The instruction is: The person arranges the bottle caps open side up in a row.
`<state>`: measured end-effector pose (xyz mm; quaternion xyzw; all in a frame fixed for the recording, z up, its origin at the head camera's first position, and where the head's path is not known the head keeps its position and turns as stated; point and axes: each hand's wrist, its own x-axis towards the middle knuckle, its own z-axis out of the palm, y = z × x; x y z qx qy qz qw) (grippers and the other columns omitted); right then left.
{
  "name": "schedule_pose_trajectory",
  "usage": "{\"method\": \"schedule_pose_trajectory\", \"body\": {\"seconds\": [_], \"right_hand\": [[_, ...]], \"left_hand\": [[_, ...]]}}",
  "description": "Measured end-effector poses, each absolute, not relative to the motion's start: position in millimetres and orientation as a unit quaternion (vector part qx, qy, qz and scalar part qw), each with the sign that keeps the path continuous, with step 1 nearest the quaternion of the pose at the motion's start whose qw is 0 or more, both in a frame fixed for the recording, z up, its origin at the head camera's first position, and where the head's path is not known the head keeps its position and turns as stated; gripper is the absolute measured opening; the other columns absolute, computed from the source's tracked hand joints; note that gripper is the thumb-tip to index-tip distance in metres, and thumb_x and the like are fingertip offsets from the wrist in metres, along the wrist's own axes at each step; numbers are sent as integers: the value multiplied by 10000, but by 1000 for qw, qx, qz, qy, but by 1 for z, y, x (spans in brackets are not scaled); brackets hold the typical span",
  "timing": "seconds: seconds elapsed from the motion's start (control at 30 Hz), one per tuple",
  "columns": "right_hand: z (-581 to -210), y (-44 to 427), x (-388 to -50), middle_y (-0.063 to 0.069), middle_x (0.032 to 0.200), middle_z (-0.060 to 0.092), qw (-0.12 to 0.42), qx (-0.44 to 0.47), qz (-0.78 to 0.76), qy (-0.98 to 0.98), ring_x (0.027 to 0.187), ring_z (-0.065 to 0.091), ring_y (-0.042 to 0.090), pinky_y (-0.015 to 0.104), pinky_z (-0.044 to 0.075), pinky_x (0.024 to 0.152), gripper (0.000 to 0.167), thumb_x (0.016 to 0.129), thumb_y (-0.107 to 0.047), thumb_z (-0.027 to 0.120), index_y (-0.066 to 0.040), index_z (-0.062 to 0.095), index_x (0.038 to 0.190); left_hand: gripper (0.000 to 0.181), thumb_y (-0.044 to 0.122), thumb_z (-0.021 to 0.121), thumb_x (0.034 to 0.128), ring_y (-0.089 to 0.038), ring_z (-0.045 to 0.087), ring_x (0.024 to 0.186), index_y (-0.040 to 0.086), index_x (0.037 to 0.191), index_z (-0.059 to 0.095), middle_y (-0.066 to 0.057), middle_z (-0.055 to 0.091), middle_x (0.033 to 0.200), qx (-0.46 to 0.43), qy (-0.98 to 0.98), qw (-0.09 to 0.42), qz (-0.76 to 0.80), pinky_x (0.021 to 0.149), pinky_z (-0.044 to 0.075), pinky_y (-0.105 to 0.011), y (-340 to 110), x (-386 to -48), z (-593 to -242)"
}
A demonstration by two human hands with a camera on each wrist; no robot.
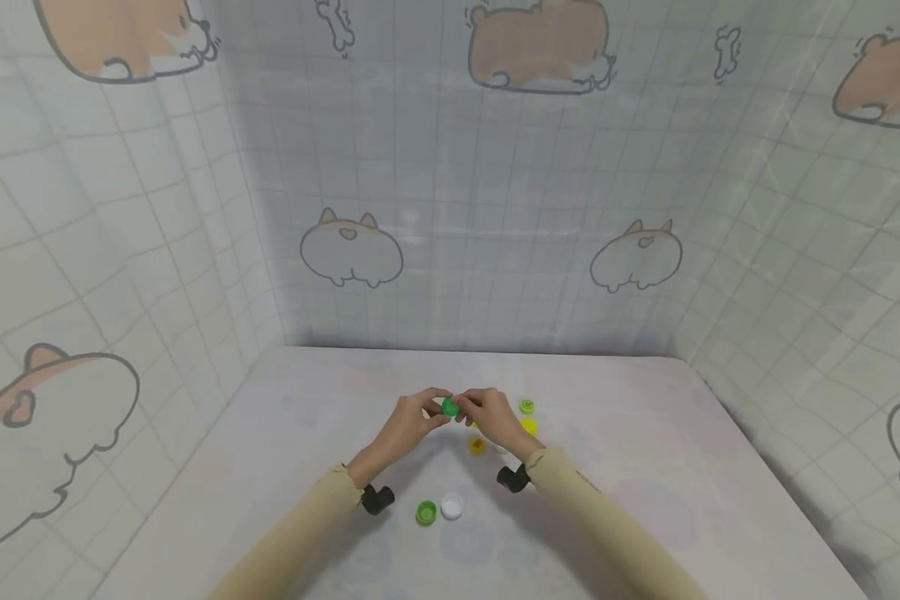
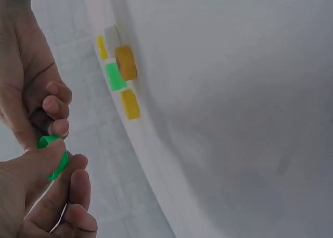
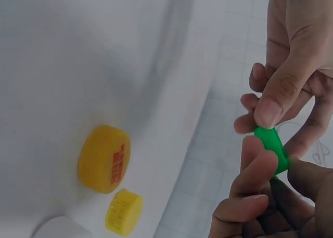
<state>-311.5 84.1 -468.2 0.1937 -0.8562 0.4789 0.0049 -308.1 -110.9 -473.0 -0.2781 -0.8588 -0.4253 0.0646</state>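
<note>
A green bottle cap (image 1: pixel 450 407) is held up above the table between both hands. My left hand (image 1: pixel 416 418) pinches it between thumb and fingers from the left. From the right, my right hand (image 1: pixel 492 417) grips its edge with thumb and fingertips. The left wrist view shows the cap (image 2: pixel 61 164) tilted, with part of it covered by fingers. In the right wrist view its side (image 3: pixel 273 147) shows between the two hands. Below the right hand lies an orange-yellow cap (image 1: pixel 477 446) with red print.
Near the right hand are a yellow cap (image 1: pixel 528 426), a light green cap (image 1: pixel 527 406) and a partly hidden white cap (image 3: pixel 61 228). Closer to me, a green cap (image 1: pixel 426 512) lies beside a white cap (image 1: pixel 452 507). Patterned curtains (image 1: pixel 450 183) surround the table (image 1: pixel 285 467).
</note>
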Motion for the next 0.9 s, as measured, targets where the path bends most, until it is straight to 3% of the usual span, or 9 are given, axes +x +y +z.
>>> {"method": "schedule_pose_trajectory", "body": {"seconds": [0.17, 0.27, 0.37, 0.4, 0.53, 0.63, 0.77, 0.9], "right_hand": [[-470, 86, -312, 47, 827, 728, 4, 219, 470, -855, 693, 645, 212, 259, 529, 632, 283, 1010, -232, 505, -64, 670, 1167], [-471, 88, -311, 37, 890, 733, 3, 234, 455, -860, 748, 673, 268, 256, 518, 620, 284, 1006, -226, 519, -106, 635, 1236], [-470, 88, -311, 26, 958, 731, 4, 249, 434, -866, 818, 690, 224, 236, 522, 655, 301, 972, -246, 585, -142, 628, 1251], [-469, 88, -310, 17, 973, 730, 4, 252, 428, -868, 838, 692, 195, 230, 525, 674, 315, 955, -253, 612, -154, 625, 1254], [-469, 88, -310, -10, 983, 734, 14, 254, 406, -878, 862, 676, 87, 215, 535, 738, 358, 901, -273, 681, -162, 633, 1238], [-469, 89, -310, -15, 1016, 733, 20, 257, 394, -882, 879, 678, 95, 253, 545, 753, 347, 890, -283, 692, -155, 653, 1211], [-470, 91, -311, 12, 1158, 698, 32, 265, 366, -892, 1058, 638, 186, 398, 513, 904, 334, 868, -308, 715, -162, 692, 1167], [-472, 94, -310, 100, 1291, 622, 37, 269, 340, -900, 1250, 508, 309, 542, 367, 1048, 330, 831, -323, 751, -181, 725, 1127]], "left_hand": [[371, 175, 721, 857, -117, 653, 769, 91, 1213, 658, -17, 732, 848, -272, -870, 61, -407, 607, 509, -270, -113, -309, -472], [366, 197, 726, 851, -128, 651, 745, 89, 1196, 673, -2, 727, 820, -264, -876, 65, -398, 838, 526, -417, -114, -309, -471], [365, 203, 734, 842, -151, 648, 746, 78, 1180, 678, -2, 720, 800, -254, -879, 63, -399, 896, 495, -478, -115, -310, -469], [366, 206, 736, 840, -156, 645, 747, 77, 1177, 677, 1, 717, 795, -252, -881, 61, -396, 889, 500, -450, -115, -310, -468], [361, 209, 734, 844, -174, 618, 749, 66, 1168, 668, -2, 710, 798, -249, -883, 42, -395, 604, 472, -257, -116, -310, -467], [338, 192, 724, 856, -171, 609, 733, 60, 1161, 663, -4, 706, 802, -255, -883, 28, -393, 583, 452, -232, -117, -310, -466], [316, 185, 738, 846, -176, 607, 805, 69, 1135, 679, -10, 704, 846, -269, -889, 30, -368, 789, 507, -376, -119, -311, -466], [301, 236, 765, 824, -261, 597, 958, 105, 1089, 708, -50, 680, 999, -282, -901, 47, -326, 905, 452, -503, -120, -312, -471]]}}
